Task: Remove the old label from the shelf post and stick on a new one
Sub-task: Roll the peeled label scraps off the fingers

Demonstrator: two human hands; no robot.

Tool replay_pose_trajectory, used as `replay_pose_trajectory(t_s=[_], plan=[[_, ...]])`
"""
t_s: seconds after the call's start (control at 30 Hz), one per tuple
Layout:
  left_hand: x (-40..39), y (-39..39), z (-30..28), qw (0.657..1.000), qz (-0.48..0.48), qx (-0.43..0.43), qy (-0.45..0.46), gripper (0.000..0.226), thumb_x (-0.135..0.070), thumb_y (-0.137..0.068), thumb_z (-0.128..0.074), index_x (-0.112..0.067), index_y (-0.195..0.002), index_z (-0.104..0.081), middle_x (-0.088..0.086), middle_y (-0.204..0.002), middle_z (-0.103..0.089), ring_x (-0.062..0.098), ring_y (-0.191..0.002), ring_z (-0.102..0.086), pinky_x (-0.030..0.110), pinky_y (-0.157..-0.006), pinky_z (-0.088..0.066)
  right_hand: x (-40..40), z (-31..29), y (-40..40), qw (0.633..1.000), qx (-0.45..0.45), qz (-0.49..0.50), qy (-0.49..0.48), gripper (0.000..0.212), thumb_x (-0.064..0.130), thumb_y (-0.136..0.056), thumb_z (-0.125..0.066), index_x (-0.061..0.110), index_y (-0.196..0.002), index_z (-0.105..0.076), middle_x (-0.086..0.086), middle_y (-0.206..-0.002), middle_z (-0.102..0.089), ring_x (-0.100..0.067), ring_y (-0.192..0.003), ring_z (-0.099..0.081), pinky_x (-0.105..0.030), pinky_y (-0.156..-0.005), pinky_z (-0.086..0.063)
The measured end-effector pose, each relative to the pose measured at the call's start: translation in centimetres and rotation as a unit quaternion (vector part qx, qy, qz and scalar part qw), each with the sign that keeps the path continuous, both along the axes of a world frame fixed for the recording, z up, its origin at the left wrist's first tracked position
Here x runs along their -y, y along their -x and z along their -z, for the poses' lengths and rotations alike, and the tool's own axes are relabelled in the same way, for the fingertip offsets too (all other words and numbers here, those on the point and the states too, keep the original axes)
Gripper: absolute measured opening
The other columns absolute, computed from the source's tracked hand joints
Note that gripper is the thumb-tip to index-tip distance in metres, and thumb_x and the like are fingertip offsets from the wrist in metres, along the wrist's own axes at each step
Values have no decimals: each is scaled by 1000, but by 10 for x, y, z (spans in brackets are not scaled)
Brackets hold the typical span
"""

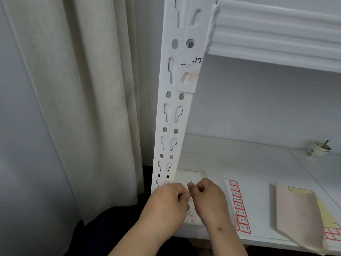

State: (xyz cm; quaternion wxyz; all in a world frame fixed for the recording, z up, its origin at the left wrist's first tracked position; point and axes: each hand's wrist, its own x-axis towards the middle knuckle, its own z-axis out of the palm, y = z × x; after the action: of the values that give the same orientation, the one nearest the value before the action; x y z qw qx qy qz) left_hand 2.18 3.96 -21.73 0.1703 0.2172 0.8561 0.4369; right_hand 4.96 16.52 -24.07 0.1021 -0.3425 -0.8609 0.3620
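Note:
A white slotted shelf post (171,111) runs up the middle of the view. The torn remains of an old label (190,76) cling to it, with faint red marks and black handwriting above. Low down, my left hand (168,202) and my right hand (208,198) meet, fingertips pinched together on a small white label scrap (191,184). They hover over a white sheet (191,215) with reddish bits on it. A strip of red-bordered labels (239,207) numbered 3-1 to 3-9 lies just right of my right hand.
The lower shelf board (258,163) carries a brown envelope (299,215) over yellow paper and another red label sheet (334,235). A small cup (321,147) stands at the back right. An upper shelf beam (276,34) is overhead; a curtain (83,108) hangs to the left.

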Motion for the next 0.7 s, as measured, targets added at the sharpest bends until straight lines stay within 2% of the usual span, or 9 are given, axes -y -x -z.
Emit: replay_pose_trajectory(t_s=[0.1,0.23,0.3,0.37,0.47,0.57,0.7], plan=[[0,1,2,1000,-1,3,3,24,-28,-99,-52,-20,-82,-67,-5,-82,-76,3,-52,-51,21,-62,-49,0,3,0,1000,-12,11,19,8,22,-91,-56,22,-84,-60,7,-84,-65,-11,-78,-59,-25,-65,-45],[0,0,2,1000,2,-2,-1,24,-28,-99,-53,-26,-79,-65,-6,-82,-75,0,-50,-50,10,-55,-41,2,3,-1,1000,-9,15,10,20,14,-93,-50,21,-103,-66,5,-102,-68,-14,-92,-61,-21,-73,-43],[1,0,2,1000,1,-4,-2,24,-28,-99,-53,-26,-78,-65,-6,-82,-75,-1,-50,-51,10,-55,-40,2,2,-1,1000,-9,24,2,24,12,-94,-48,20,-108,-66,4,-107,-68,-14,-94,-61,-21,-74,-43],[1,0,2,1000,-1,-3,-2,23,-28,-99,-53,-26,-80,-66,-7,-82,-75,-2,-50,-51,10,-54,-41,2,0,-1,999,-12,29,-16,21,15,-94,-49,20,-105,-66,4,-104,-69,-12,-85,-59,-19,-69,-42],[2,0,1,1000,-1,-3,-1,23,-27,-99,-52,-28,-80,-65,-7,-83,-75,-2,-51,-52,11,-56,-43,1,-3,-2,999,-8,26,-43,9,24,-94,-54,23,-88,-61,6,-89,-67,-6,-69,-52,-14,-55,-35],[2,1,-1,1000,1,-2,0,25,-25,-99,-51,-29,-79,-64,-7,-83,-76,-3,-55,-57,11,-58,-46,0,-5,-3,998,-8,35,-45,16,30,-93,-55,21,-80,-56,8,-80,-64,-4,-65,-52,-18,-54,-36],[2,0,-4,1000,8,-10,-5,24,-26,-99,-52,-25,-80,-66,-5,-83,-75,-6,-48,-53,8,-54,-41,1,-10,-4,998,-6,49,-44,30,38,-92,-55,21,-68,-50,6,-65,-58,-7,-60,-53,-24,-50,-33]])
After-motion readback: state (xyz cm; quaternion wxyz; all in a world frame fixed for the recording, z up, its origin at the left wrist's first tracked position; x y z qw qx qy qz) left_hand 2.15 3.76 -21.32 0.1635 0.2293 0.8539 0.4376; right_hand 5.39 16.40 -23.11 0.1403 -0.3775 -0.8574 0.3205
